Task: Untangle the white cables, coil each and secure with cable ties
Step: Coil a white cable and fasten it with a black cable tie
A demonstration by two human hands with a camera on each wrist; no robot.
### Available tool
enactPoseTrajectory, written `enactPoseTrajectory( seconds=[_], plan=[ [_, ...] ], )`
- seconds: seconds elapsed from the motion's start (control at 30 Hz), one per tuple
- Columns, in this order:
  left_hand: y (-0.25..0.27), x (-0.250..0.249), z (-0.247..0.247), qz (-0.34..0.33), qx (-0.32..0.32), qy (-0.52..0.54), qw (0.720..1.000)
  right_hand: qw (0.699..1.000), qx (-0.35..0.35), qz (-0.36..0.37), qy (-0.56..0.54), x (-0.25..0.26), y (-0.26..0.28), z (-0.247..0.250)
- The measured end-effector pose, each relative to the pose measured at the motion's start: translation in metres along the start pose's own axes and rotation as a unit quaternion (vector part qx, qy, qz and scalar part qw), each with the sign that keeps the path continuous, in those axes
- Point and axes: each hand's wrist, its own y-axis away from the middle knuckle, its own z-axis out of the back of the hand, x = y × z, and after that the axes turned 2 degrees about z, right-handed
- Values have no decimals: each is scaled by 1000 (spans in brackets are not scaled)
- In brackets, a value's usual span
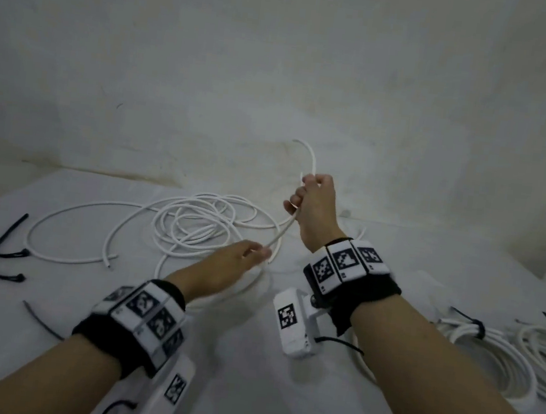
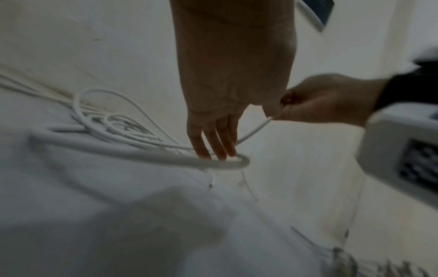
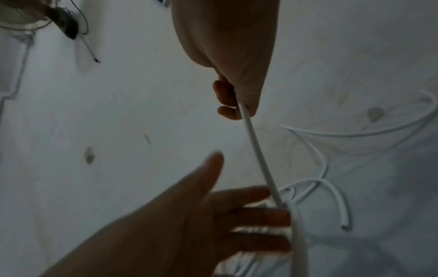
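Note:
My right hand [image 1: 311, 199] is raised above the table and grips a white cable [image 1: 282, 231]; its free end curves up past the fist. The right wrist view shows that hand [image 3: 233, 101] closed round the cable [image 3: 258, 151], which runs down to my left hand [image 3: 239, 215]. My left hand [image 1: 258, 252] lies lower, fingers straight, with the cable passing across the fingertips. Seen from the left wrist, the straight fingers [image 2: 213, 144] touch a cable loop [image 2: 166, 159]. Behind the hands the tangled white cables [image 1: 201, 222] lie on the table.
A separate white cable arc [image 1: 69, 217] lies at the left with loose black cable ties [image 1: 9, 238] beside it. At the right sit coiled cables [image 1: 492, 358], one bound by a black tie [image 1: 479, 327]. A white wall stands close behind.

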Motion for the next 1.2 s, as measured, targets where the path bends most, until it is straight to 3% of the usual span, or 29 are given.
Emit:
enactPoseTrajectory(
  seconds=[0.1, 0.23, 0.3, 0.4, 0.43, 0.6, 0.67, 0.77, 0.87, 0.93, 1.0, 1.07, 1.1, 1.2],
  plan=[
    [-5, -23, 11, 80, 9, 158, 984, 997, 62, 13, -35, 13, 24, -6],
    [-1, -29, 19, 112, 11, 259, 959, 990, 111, 35, -81, 31, 50, -5],
    [3, -31, 16, 112, -17, 409, 905, 989, 121, 44, -74, 38, 60, 0],
    [4, -29, 25, 90, -98, 589, 797, 994, 98, 36, -23, 37, 76, 10],
    [3, -26, 31, 85, -114, 602, 786, 996, 79, 31, 0, 34, 81, 15],
    [9, -29, 54, 46, -198, 463, 863, 998, 45, -21, 26, 16, 98, 34],
    [13, -34, 54, 14, -218, 406, 887, 995, 74, -24, 64, 16, 102, 39],
    [18, -41, 44, -26, -214, 266, 940, 978, 144, 32, 150, 16, 106, 42],
    [21, -47, 32, -89, -200, 167, 961, 952, 180, 89, 232, 18, 106, 42],
    [21, -46, 27, -119, -200, 119, 965, 932, 160, 131, 299, 20, 102, 41],
    [21, -43, 24, -135, -199, 107, 965, 891, 134, 173, 398, 20, 96, 41],
    [21, -39, 22, -145, -196, 91, 966, 865, 133, 181, 449, 19, 92, 39],
    [22, -37, 21, -150, -194, 75, 966, 871, 133, 178, 439, 17, 89, 36],
    [20, -25, 17, -159, -215, 13, 963, 950, 57, 132, 278, 17, 72, 31]
  ],
)
